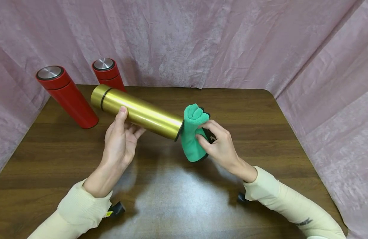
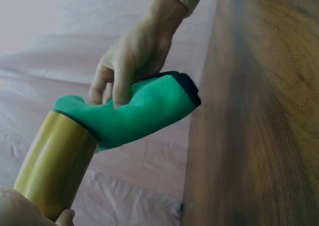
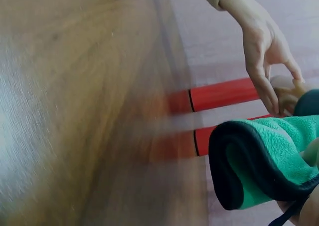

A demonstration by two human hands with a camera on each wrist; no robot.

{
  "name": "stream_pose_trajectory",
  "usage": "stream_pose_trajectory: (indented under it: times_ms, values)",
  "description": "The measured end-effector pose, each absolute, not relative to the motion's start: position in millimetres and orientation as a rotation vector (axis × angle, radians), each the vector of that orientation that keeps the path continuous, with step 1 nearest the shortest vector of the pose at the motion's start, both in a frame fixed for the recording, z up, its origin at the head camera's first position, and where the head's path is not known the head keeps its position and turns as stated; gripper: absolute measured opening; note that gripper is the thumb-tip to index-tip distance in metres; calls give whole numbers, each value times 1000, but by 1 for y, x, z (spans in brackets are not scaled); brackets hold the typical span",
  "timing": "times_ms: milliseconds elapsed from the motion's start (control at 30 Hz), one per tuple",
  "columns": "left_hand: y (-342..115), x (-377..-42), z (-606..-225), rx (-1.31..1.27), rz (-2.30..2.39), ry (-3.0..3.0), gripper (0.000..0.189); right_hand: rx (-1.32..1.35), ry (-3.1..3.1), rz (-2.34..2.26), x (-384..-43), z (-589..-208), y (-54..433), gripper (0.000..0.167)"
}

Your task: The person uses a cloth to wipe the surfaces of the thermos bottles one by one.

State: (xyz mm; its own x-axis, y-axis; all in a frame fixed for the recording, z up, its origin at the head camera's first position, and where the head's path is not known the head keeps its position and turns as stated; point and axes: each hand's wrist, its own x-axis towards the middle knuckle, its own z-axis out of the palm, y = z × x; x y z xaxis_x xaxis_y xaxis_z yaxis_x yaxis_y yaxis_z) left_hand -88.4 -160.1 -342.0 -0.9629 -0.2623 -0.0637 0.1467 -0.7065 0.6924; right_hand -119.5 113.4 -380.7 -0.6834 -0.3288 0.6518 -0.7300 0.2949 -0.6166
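A gold thermos flask [image 1: 142,114] is held tilted above the table, its capped end up to the left. My left hand [image 1: 119,142] grips it around the middle, thumb on the near side and fingers underneath. At its lower right end, a folded green cloth [image 1: 192,142] with dark edging lies against the base. My right hand [image 1: 221,146] pinches that cloth between thumb and fingers. In the left wrist view the cloth [image 2: 134,116] touches the flask's base [image 2: 60,156]. The right wrist view shows the cloth's folded black-edged end [image 3: 249,171].
Two red thermos flasks with silver-topped lids stand at the back left: one nearer [image 1: 68,99], one farther [image 1: 109,74] and partly behind the gold flask. The brown wooden table [image 1: 255,159] has pink curtains [image 1: 178,43] behind and at the sides.
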Motion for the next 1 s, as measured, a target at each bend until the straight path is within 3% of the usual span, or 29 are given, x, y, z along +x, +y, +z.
stream_pose_trajectory:
  times_ms: [500, 1000]
  values:
    - [-155, -97, -345, 254, -2712, -968, 27, 981, -2458, 1549, -89, -393, 109, 26]
    - [-156, -99, -349, 334, -2770, -904, 30, 1212, -2107, 1306, -77, -391, 105, 22]
